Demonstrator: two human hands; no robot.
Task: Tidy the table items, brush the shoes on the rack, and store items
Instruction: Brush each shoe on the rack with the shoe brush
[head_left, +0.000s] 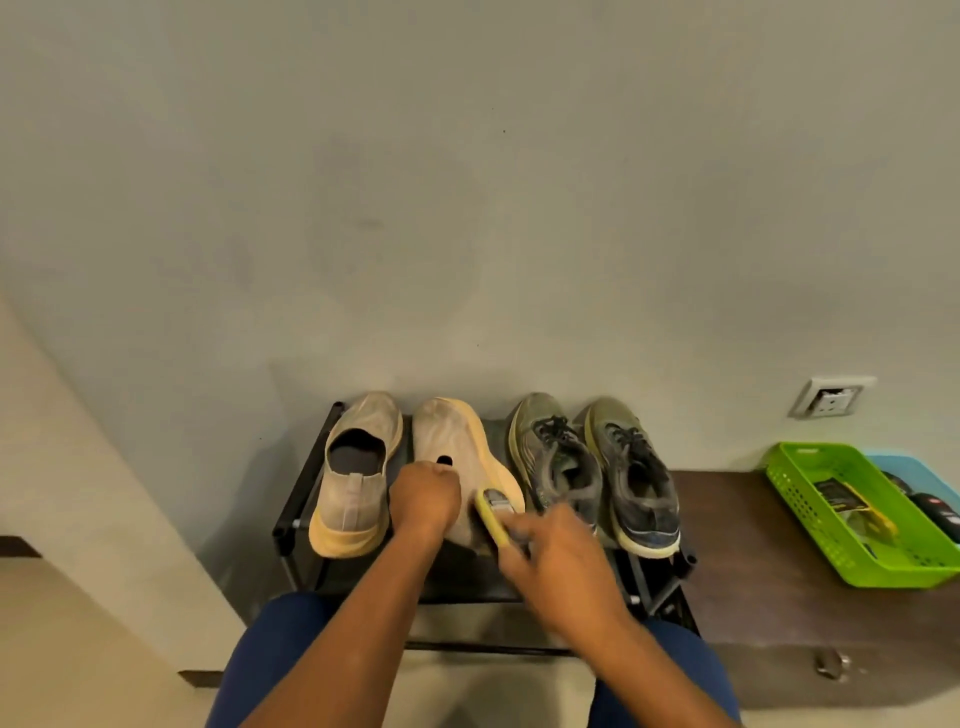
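Note:
Two pairs of shoes stand on a black rack (296, 499) against the wall. The left beige slip-on (358, 478) sits upright. Its mate, the second beige shoe (457, 436), is tilted onto its side, and my left hand (423, 501) grips it at the opening. My right hand (550, 561) holds a yellow brush (493, 512) against that shoe's heel side. To the right stand two dark green laced sneakers (556, 462) (634, 478).
A dark wooden table (737, 545) stands right of the rack. On it sit a green plastic basket (810, 504) holding small items and a blue tray (930, 483) behind it. A wall socket (826, 397) is above. My knees in blue trousers (275, 654) are below the rack.

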